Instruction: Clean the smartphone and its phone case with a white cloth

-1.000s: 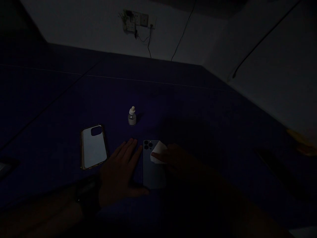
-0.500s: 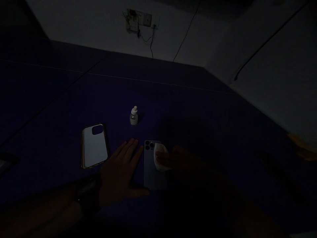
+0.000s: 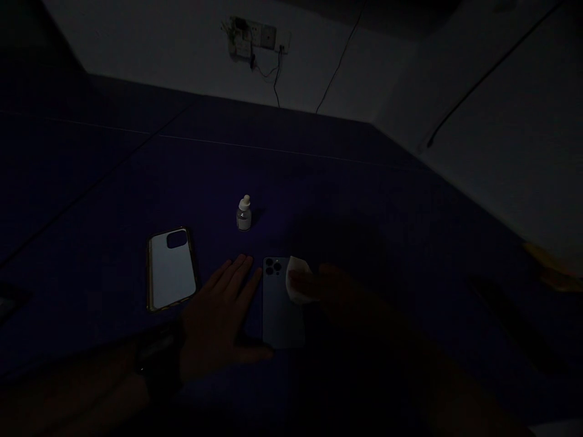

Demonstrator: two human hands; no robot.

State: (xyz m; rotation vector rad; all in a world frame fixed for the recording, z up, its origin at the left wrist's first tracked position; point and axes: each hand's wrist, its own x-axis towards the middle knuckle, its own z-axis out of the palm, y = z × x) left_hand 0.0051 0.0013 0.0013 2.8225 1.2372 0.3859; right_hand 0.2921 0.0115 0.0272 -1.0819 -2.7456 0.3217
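A smartphone [image 3: 280, 318] lies back up on the dark blue surface, its cameras at the far left corner. My left hand [image 3: 218, 315] is flat with fingers spread just left of it, the thumb reaching the phone's near left corner. In my right hand [image 3: 325, 288] is a folded white wipe [image 3: 297, 296], pressed against the phone's upper right edge. Deep shadow hides part of the right hand. To the left lies a clear phone case [image 3: 172, 273] with a gold-coloured rim. A small dropper bottle [image 3: 244, 217] stands upright beyond the phone.
A wall with sockets [image 3: 255, 37] and hanging cables is at the back. Along the right lies a long dark object [image 3: 505, 315], hard to make out, and near the wall a yellowish item [image 3: 551, 267]. Another dark object [image 3: 11, 300] sits at the left edge.
My right hand has shifted the wipe slightly up and right on the phone, baring more of its back. My left hand stays in place; the view moves a little.
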